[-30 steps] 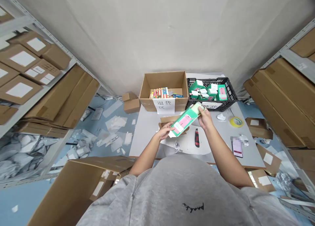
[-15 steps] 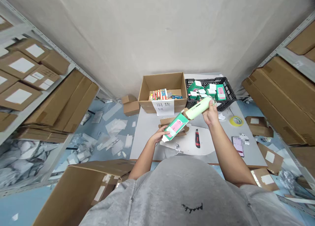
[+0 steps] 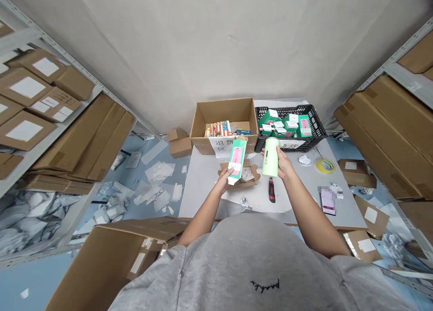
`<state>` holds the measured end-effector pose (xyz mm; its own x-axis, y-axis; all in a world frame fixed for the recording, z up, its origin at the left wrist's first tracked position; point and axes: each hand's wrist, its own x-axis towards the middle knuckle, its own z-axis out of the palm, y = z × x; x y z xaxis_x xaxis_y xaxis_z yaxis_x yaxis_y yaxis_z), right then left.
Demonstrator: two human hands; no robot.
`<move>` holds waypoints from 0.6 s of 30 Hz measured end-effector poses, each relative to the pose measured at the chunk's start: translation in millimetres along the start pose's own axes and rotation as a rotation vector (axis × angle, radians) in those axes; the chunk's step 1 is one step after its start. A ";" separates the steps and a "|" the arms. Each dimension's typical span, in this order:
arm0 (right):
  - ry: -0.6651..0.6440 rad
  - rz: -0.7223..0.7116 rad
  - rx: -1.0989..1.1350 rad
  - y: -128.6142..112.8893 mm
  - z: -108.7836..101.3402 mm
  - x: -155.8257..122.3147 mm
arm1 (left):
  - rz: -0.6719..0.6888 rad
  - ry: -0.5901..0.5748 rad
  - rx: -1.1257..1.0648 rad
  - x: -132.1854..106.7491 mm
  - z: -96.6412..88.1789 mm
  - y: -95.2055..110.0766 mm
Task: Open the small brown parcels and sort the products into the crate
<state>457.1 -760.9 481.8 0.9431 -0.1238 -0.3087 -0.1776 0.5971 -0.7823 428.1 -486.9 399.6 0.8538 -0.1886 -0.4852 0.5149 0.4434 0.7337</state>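
My left hand (image 3: pixel 224 181) is closed on the lower end of a green box (image 3: pixel 237 159) with a pink picture of a bottle on its front. In my right hand (image 3: pixel 284 163) is a pale green bottle (image 3: pixel 270 157), held nearly upright with the fingers wrapped round its far side. Box and bottle are apart from each other. Below and behind the green box, a small open cardboard box (image 3: pixel 251 182) with crumpled paper inside stands on the table. A red and black utility knife (image 3: pixel 271 191) lies just below the bottle.
On the table's far side stand a cardboard carton (image 3: pixel 224 107) holding colourful packs and a black crate (image 3: pixel 318 129) with several green boxes. Tape (image 3: pixel 325 166) and a phone (image 3: pixel 328 200) lie at the right. A large open carton (image 3: pixel 101 261) is at my left; shelves flank both sides.
The bottle has come out of the green box and now stands apart from it. My right hand has turned the bottle upright, and my left hand has tilted the box up.
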 end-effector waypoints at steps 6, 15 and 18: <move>0.002 0.271 0.106 21.2 5.6 -9.8 | 0.041 0.015 -0.029 -0.8 15.4 0.1; -0.041 0.356 0.114 23.3 4.1 -13.1 | 0.012 -0.033 0.003 4.6 13.0 -4.8; -0.064 0.371 0.154 21.4 6.1 -11.7 | 0.010 -0.064 0.018 5.1 13.1 -5.1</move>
<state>444.0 -741.8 472.0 0.8393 0.1694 -0.5166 -0.4698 0.7042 -0.5323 430.8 -501.6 399.6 0.8616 -0.2403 -0.4470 0.5074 0.4297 0.7470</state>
